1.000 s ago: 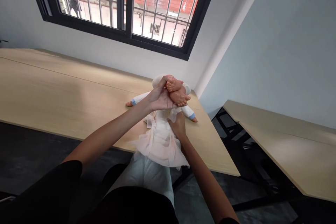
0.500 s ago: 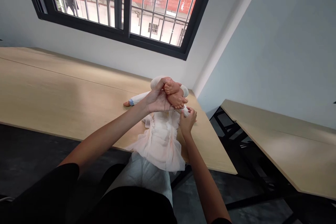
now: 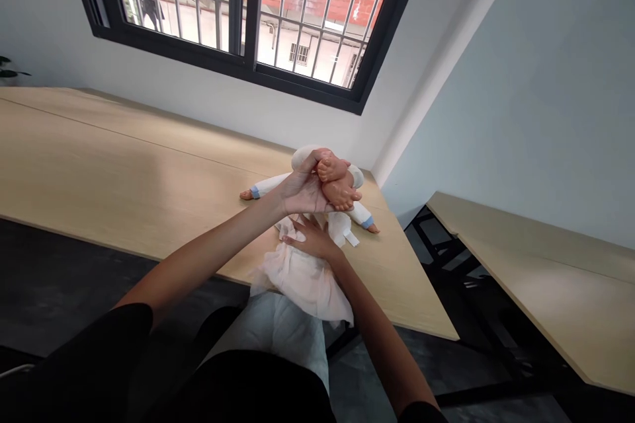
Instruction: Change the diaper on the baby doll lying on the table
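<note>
Gripping doll feet (image 3: 336, 180), right hand (image 3: 313, 239) flat

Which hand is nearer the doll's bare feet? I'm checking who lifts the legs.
Left. The left hand grips the doll's feet, raised above the table. The right hand lies lower, flat on the pink dress.

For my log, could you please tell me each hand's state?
Left hand: closed, holding the doll's feet.
Right hand: open, flat on the dress.
</note>
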